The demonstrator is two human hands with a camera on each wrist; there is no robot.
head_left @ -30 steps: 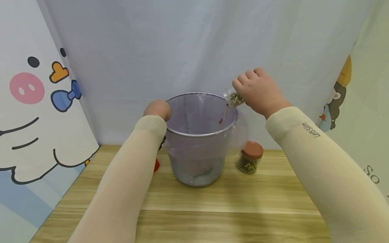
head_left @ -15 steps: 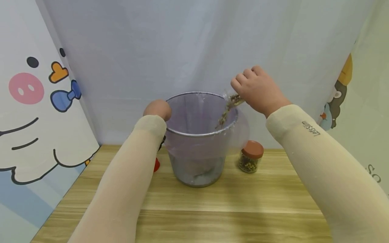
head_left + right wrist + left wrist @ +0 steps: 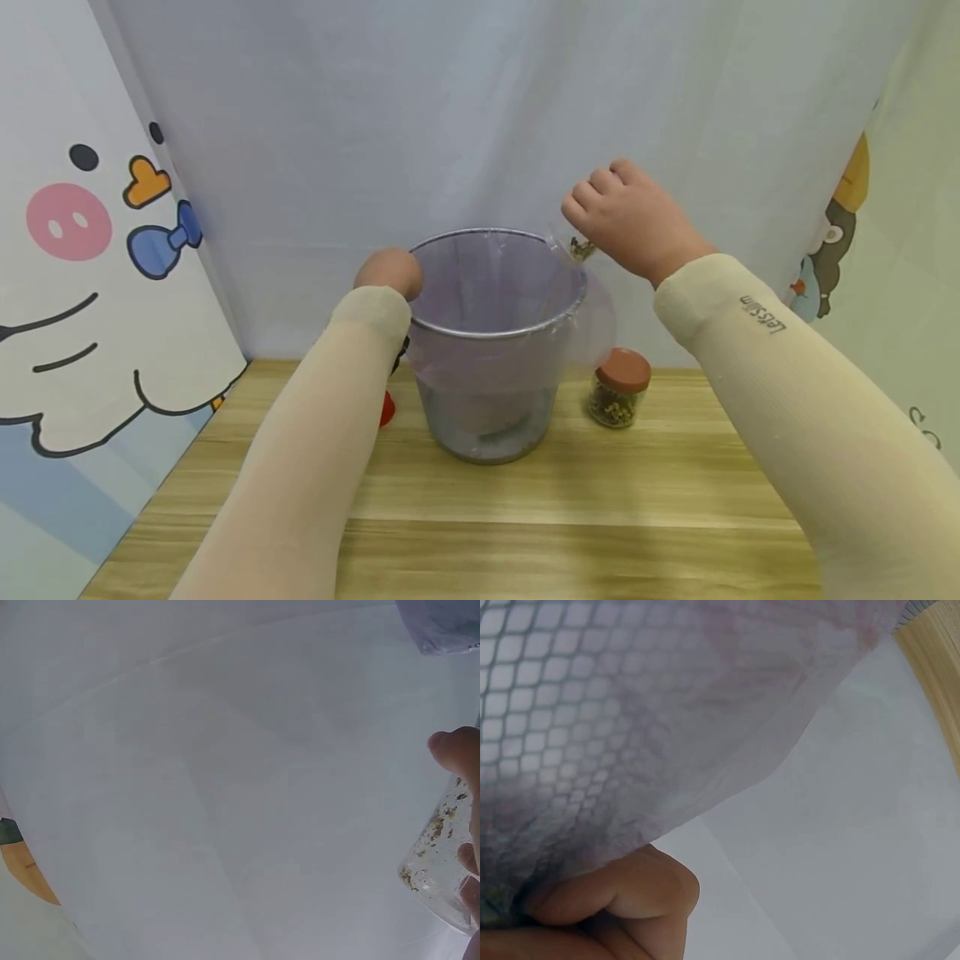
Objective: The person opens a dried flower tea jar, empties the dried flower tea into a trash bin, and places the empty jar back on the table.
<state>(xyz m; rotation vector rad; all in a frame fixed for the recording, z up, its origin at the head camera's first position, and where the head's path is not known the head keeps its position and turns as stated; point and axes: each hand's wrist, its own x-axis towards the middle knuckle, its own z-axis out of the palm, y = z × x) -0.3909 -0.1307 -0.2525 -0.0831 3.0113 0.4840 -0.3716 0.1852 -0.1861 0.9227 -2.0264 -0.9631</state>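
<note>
My left hand grips the left rim of a mesh trash bin lined with a thin purple bag. In the left wrist view its curled fingers pinch the bagged edge. At the bin's right rim, my right hand holds a clear jar tilted mouth-down toward the opening. A few dark dried bits show near the jar's mouth, and flecks cling to the wall of the clear jar in the right wrist view. The inside bottom of the bin is out of sight.
A second jar with a brown-red lid and dried contents stands right of the bin on the wood-grain table. Left of the bin, a red object is mostly hidden by my left arm. A pale curtain hangs behind.
Dried bits have streamed from the jar into the bin, and much less shows in the jar. My right hand has shifted slightly left and tipped further. The left hand stays put.
</note>
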